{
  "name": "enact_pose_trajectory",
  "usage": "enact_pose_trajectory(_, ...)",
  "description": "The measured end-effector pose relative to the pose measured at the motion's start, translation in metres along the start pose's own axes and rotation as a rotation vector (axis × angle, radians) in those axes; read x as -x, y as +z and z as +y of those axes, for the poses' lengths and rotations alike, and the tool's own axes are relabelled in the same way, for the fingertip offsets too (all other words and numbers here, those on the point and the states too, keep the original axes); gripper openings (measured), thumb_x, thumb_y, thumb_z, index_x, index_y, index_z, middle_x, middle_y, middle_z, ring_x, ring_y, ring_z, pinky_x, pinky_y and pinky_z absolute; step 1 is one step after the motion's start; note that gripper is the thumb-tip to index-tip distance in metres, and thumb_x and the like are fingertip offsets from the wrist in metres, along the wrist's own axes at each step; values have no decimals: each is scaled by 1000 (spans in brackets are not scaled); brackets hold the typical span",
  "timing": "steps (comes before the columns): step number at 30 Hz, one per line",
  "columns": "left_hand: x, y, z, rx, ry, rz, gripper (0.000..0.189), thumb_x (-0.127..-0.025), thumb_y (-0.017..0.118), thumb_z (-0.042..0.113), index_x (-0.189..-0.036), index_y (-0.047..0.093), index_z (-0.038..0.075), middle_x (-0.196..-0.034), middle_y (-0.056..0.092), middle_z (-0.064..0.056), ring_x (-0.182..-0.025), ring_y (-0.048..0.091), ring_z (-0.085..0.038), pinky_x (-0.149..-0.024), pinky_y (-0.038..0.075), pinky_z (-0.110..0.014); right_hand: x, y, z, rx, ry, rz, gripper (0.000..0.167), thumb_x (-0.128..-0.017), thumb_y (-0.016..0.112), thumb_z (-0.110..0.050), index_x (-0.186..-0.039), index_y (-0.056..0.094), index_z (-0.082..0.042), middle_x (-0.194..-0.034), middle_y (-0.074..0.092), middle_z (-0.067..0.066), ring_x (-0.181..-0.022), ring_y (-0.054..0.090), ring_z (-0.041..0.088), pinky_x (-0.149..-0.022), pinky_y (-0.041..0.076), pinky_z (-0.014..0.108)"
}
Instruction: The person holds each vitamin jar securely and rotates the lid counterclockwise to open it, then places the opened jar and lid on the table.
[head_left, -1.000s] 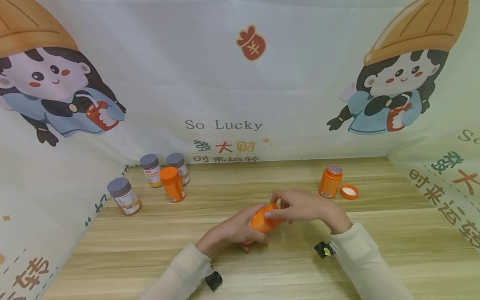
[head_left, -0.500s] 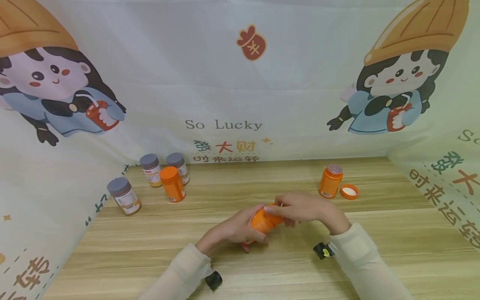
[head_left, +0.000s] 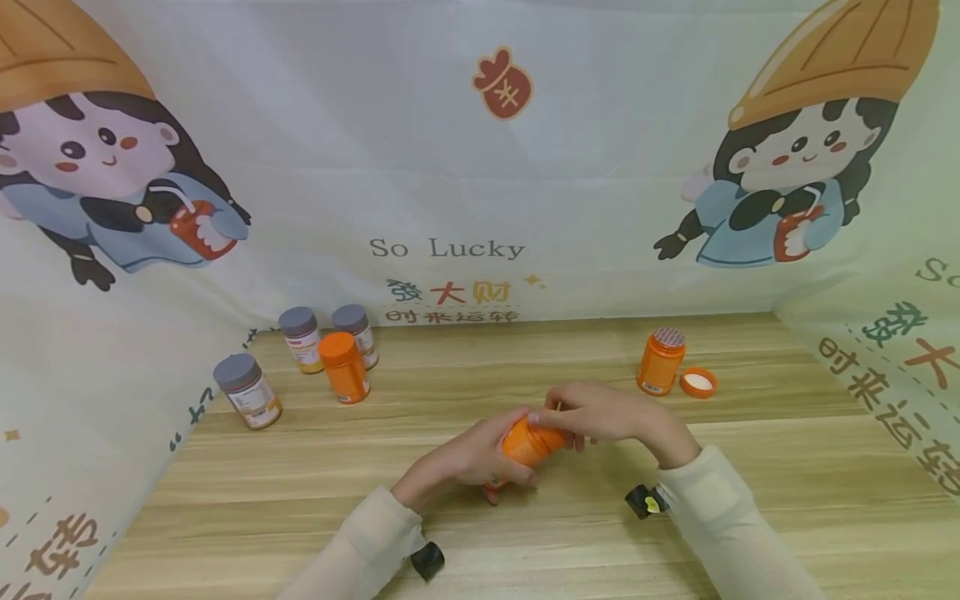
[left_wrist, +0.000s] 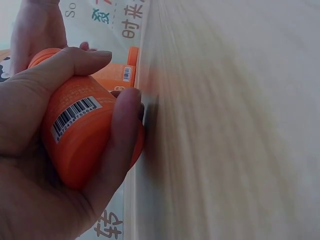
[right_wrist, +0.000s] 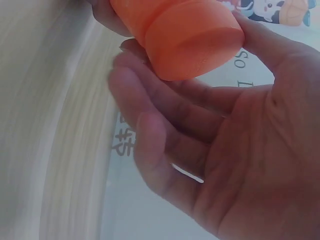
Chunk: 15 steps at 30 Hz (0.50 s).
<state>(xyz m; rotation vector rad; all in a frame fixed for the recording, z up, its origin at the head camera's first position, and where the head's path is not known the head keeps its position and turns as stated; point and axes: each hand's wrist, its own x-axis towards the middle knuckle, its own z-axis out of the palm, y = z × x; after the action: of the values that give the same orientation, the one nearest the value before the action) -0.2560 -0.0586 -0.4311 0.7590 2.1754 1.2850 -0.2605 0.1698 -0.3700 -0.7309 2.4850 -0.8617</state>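
Near the middle of the table, my left hand point(head_left: 472, 454) grips a tilted orange bottle point(head_left: 525, 448). The left wrist view shows fingers and thumb wrapped round its body, beside a barcode label point(left_wrist: 76, 117). My right hand point(head_left: 611, 412) is at the upper right end of the bottle, on its orange cap point(right_wrist: 195, 42). In the right wrist view the thumb presses one side of the cap and a forefinger lies partly hidden on the other. The remaining fingers point(right_wrist: 150, 135) are loosely bent below it. The cap sits on the bottle; how tightly, I cannot tell.
An uncapped orange bottle point(head_left: 662, 364) stands at the back right, with a patterned seal on its mouth. Beside it an orange lid point(head_left: 698, 382) lies inside up. At the left stand a capped orange bottle point(head_left: 345, 371) and several grey-lidded bottles point(head_left: 255, 400). Printed cloth point(head_left: 600, 183) encloses the table.
My right hand's fingers have shifted round the cap, first a little rightward, then slightly back over it. The left hand and the bottle have stayed in place.
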Motion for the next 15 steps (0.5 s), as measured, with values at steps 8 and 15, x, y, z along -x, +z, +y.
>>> enact_pose_trajectory(8, 0, 0, -1, 17, -5, -2, 55, -81, 83, 14, -126, 55, 31, -101, 58, -6, -70, 59, -19, -44, 58, -35, -1, -2, 0, 63, -76, 55, 36, -93, 74, -43, -110, 64, -14, -81, 68, -1, -72, 63, 19, -62, 51, 27)
enact_pose_trajectory(15, 0, 1, -1, 37, -2, 5, 57, -80, 83, 13, -128, 56, 30, -100, 57, -6, -69, 59, -18, -43, 57, -34, 2, -5, -1, 82, -130, 73, 44, -82, 86, -29, -113, 59, -13, -94, 70, 1, -82, 65, 12, -72, 56, 25)
